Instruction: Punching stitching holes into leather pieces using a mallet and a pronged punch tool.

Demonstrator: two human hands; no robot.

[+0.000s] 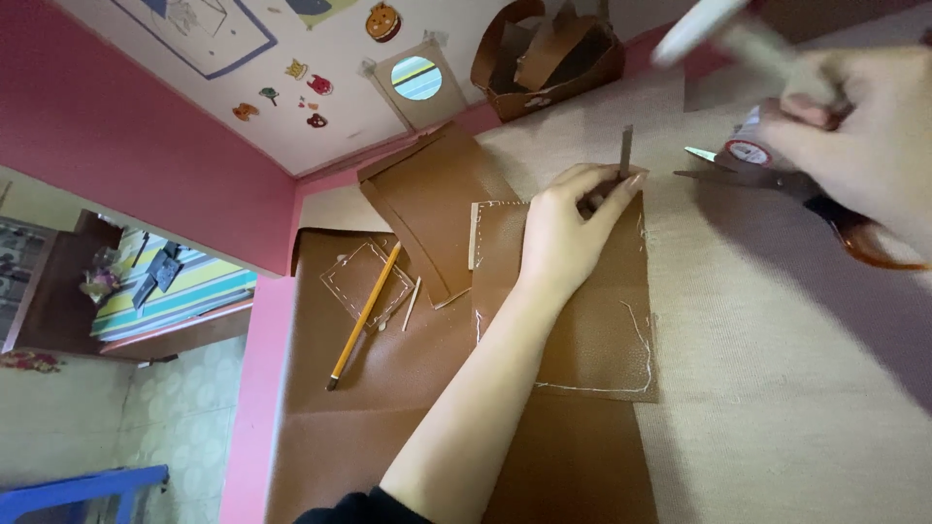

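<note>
Left forearm nearest the lens; left hand lay on the stitched brown leather piece mid-counter, fingers pinching a thin metal punch upright. Right hand was closed round a blurred pale mallet, raised. Risk: an off-line blow could hit the fingertips or tip the punch. Scissors lay near the counter's right edge.

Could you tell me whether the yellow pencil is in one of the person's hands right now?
No, the yellow pencil lies on the brown sheet, apart from the left hand and right hand.
</note>
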